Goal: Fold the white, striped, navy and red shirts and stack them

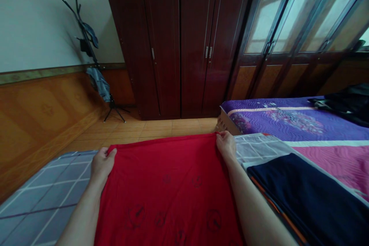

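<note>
A red cloth garment with dark round prints [173, 184] is stretched out between my two hands, its hemmed far edge running nearly straight across. My left hand [103, 163] is closed on the far left corner, thumb on top. At the far right corner my right hand [226, 144] pinches the same edge. The near part of the garment runs out of the bottom of the view, so I cannot tell its exact kind. Under it lies a grey checked bedspread [52, 196]. To the right of my right forearm rests a folded dark navy garment [305, 196] with an orange stripe.
A second bed with a purple and pink quilt [288, 119] stands at the right, with black clothing [348, 102] on it. Dark red wardrobes [178, 46] line the far wall beyond a tiled floor [155, 128]. A coat rack [89, 46] holds hats and clothing at the left.
</note>
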Demonstrator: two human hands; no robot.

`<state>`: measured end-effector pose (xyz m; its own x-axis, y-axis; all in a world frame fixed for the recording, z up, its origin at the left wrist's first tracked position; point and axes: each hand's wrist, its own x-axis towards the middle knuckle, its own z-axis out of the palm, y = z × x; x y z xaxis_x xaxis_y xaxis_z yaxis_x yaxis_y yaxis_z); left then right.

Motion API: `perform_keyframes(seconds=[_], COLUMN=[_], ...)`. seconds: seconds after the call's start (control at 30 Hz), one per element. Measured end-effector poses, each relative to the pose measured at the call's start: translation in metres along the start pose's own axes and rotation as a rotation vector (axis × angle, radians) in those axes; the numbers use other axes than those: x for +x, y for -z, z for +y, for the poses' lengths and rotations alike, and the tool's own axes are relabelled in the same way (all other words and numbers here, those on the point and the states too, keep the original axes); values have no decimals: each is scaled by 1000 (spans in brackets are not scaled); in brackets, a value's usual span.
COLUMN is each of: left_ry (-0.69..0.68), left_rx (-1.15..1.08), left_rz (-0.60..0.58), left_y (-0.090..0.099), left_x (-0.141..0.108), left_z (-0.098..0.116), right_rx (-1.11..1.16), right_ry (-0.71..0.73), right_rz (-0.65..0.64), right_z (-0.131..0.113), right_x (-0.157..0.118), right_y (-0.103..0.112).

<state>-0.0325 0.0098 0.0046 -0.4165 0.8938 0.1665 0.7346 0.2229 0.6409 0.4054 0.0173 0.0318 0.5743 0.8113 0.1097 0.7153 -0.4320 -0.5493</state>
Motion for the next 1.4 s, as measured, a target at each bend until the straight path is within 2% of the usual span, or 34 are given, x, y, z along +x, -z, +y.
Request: perform_keyframes(seconds=[0.1,0.23,0.33,0.43,0.5,0.7,0.8,0.9,0.93,1.0,1.07,1.1,1.13,1.2,1.27,1.33,1.37,1.4], left_ry=[-4,-47,-72,-9,3,-77,-138,-388,-503,-695,-840,-877,-877,-756,-519,-329,-305,-347], left_rx=[38,46,180,351,378,374,405,350,291,163,153,194,251,381,499,571,578,564], left_rz=[26,-19,-30,22,52,73,91,131,90,-96,-336,-426,-479,-470,-355,-241,-215,-218], left_y=[-6,-12,-9,-5,-4,-1,7,7,2,-14,-33,-41,-46,-46,-36,-26,-24,-24], left_x=[1,-2,-7,-12,-15,-16,-19,-37,-46,-69,-87,-91,-92,-83,-66,-55,-53,-54], left_z=[-2,1,4,7,8,8,23,62,78,105,116,114,107,85,63,54,55,59], right_rx=[-52,-110,-149,-187,-204,-228,-253,-224,-184,-77,-46,-47,-62,-154,-243,-273,-279,-275], right_ry=[2,47,55,56,71,166,224,379,486,741,893,943,988,1010,817,650,566,534], right_rz=[-11,-20,-7,19,26,40,27,80,72,-22,-137,-183,-227,-286,-191,-97,-30,21], right_z=[-2,-3,-3,-3,-5,-6,-10,-31,-42,-67,-84,-87,-85,-70,-46,-29,-25,-25], right_x=[-7,-12,-12,-12,-13,-15,-13,-24,-33,-59,-87,-97,-103,-97,-74,-49,-40,-36], right_y=[-5,-9,-8,-7,-6,-3,4,10,8,-4,-24,-35,-43,-53,-51,-43,-39,-38])
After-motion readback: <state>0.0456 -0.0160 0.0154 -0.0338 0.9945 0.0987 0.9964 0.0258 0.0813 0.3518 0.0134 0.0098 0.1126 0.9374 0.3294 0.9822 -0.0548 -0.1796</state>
